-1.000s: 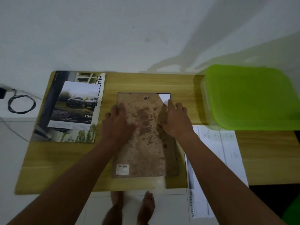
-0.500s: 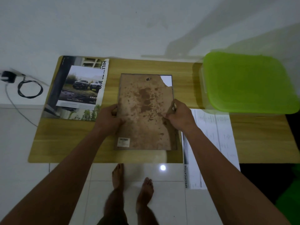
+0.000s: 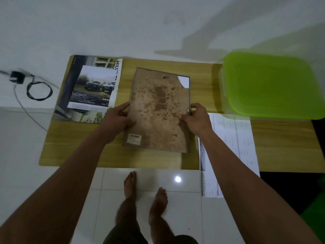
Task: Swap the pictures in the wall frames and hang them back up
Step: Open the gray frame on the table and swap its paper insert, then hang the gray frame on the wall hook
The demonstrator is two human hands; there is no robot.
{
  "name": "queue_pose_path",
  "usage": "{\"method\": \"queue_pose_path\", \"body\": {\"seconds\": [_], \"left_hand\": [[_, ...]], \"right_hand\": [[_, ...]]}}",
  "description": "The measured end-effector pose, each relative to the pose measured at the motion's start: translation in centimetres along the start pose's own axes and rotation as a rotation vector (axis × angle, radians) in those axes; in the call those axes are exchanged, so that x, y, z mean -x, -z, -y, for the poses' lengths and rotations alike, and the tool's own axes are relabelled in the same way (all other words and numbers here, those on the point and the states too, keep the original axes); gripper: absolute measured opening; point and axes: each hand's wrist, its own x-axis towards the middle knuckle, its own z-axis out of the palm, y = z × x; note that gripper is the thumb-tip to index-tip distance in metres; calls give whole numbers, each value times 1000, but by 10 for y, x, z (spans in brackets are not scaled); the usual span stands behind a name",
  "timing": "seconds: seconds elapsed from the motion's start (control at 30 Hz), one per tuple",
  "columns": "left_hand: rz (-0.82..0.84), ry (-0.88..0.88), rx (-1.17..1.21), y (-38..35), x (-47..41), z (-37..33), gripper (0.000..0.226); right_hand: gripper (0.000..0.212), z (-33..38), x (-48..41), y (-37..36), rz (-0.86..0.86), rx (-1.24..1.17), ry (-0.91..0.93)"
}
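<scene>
Brown, stained backing of the picture frame (image 3: 158, 111) faces up between both hands, over the wooden table (image 3: 70, 147) | left hand (image 3: 117, 118) grips its left edge, thumb on the board | right hand (image 3: 197, 118) grips its right edge likewise | forearms stretched forward | car poster (image 3: 93, 87) beyond the left hand

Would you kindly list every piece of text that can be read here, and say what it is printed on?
"SPECIFICATION": edge of the white printed sheet.
"HIL", cut off: large glossy poster.
"SMA", cut off: car photo print.
Too blurred: white sticker on the brown stained back of the picture frame; the sheet's table rows.
</scene>
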Motion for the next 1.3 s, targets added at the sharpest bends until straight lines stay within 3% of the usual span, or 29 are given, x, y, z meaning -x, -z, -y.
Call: {"method": "queue_pose_path", "body": {"seconds": [0.1,0.27,0.4,0.6,0.77,0.87,0.97,1.1,1.17,1.23,1.3], "left_hand": [[-19,-91,177,6,13,-11,56],[79,-199,229,6,43,-48,69],[-22,-469,-56,-7,69,-81,72],[-117,-761,-388,-37,103,-104,60],[-169,-912,-618,-61,118,-98,69],[-219,-986,-745,-77,123,-96,68],[-161,-898,-636,-81,127,-102,63],[-438,-897,-461,-48,119,-126,44],[-480,-763,-413,-23,110,-145,49],[-337,-499,-288,1,103,-164,54],[-149,-362,-89,22,105,-175,50]], "right_hand": [[55,9,-1,4,12,-100,-54],[49,46,14,11,23,-162,25],[47,108,44,20,136,-232,161],[72,173,81,40,170,-362,202],[19,180,93,65,95,-532,221],[10,176,95,73,-93,-565,262],[25,168,96,85,-171,-588,257],[30,161,99,106,-97,-678,260],[39,161,103,114,-5,-753,265],[45,165,108,119,75,-798,310],[47,173,112,120,127,-802,376]]}}
